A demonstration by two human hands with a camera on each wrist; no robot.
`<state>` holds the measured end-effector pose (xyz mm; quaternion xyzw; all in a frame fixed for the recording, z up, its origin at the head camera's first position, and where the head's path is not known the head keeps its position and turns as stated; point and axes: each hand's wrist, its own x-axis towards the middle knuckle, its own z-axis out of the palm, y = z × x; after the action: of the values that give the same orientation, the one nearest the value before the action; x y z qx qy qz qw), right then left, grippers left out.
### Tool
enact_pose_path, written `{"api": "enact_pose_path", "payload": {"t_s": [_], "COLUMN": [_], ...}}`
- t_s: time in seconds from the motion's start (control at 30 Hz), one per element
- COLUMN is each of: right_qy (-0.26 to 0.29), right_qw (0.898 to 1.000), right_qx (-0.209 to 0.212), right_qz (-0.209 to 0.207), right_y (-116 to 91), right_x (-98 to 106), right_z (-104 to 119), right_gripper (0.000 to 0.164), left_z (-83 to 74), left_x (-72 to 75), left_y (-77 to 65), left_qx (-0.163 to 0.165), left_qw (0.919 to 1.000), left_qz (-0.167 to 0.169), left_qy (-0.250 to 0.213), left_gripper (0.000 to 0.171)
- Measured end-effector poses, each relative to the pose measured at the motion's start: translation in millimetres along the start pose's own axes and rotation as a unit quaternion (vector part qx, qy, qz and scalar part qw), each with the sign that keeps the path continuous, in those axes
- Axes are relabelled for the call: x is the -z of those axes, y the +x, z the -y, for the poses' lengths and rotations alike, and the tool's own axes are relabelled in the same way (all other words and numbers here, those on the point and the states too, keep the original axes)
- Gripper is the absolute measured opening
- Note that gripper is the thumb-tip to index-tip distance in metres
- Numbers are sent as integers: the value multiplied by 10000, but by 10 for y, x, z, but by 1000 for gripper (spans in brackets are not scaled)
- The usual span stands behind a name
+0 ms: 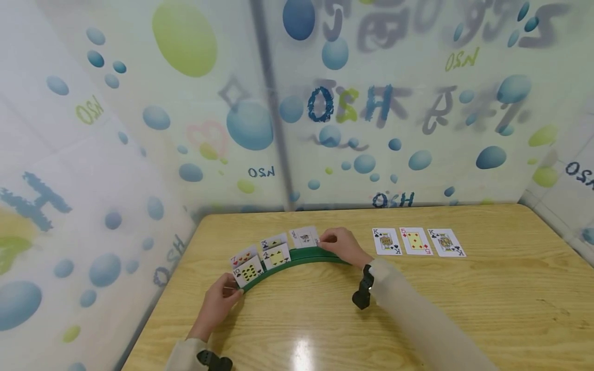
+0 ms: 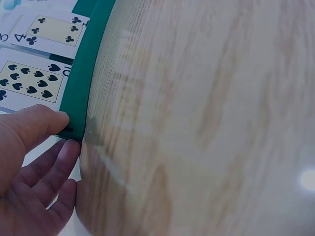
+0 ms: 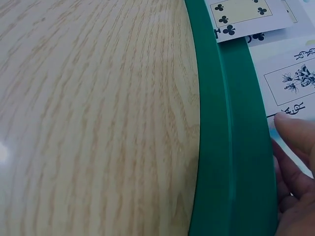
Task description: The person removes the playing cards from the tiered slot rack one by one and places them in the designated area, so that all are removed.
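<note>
A curved green card holder [image 1: 312, 255] stands on the table with playing cards slotted in two rows. My left hand [image 1: 218, 300] grips its left end, thumb on top beside the ten of spades [image 2: 30, 81]. Behind the ten rises a seven of hearts [image 1: 244, 256]. Farther right, a four of clubs [image 1: 277, 256] partly covers another black card [image 1: 274, 240]. At the back row's right, my right hand [image 1: 345, 246] pinches the lower right corner of a joker [image 3: 298, 78] between thumb and fingers. The joker's bottom edge meets the holder's back part.
On the wooden table [image 1: 492, 288], right of the holder, three cards lie face up in a row: a king [image 1: 386, 241], a five of diamonds [image 1: 415, 241] and another king [image 1: 446, 242]. A patterned wall [image 1: 408, 129] borders the table's far edge.
</note>
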<state>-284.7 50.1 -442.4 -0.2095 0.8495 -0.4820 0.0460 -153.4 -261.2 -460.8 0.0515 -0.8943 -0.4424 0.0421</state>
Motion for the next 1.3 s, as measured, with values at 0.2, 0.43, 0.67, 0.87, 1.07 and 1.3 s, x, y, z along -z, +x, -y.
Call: {"api": "enact_pose_path", "payload": {"t_s": [0.2, 0.43, 0.67, 0.87, 1.07, 1.3], "right_qy": [87, 238, 179, 289, 291, 259], "right_qw": [9999, 9996, 9996, 9994, 9995, 9994], "right_qx": [76, 164, 155, 161, 81, 69], "right_qz": [-50, -45, -123, -70, -127, -238], "right_y": [-23, -68, -108, -161, -226, -295], "right_x": [36, 94, 195, 297, 408, 570], "right_z": [-29, -56, -100, -133, -132, -227], "right_gripper": [9, 8, 10, 13, 13, 14], "left_z": [-14, -2, 6, 5, 6, 5], "left_x": [-1, -4, -11, -4, -1, 1], "left_y": [-2, -11, -7, -7, 2, -9], "left_qx": [3, -97, -113, 8, 125, 78], "left_qw": [10000, 9999, 9998, 10000, 9999, 10000], "left_qz": [-6, -58, -125, -18, 2, -19], "left_qy": [28, 40, 87, 79, 51, 54], "left_gripper": [21, 22, 22, 23, 23, 22]}}
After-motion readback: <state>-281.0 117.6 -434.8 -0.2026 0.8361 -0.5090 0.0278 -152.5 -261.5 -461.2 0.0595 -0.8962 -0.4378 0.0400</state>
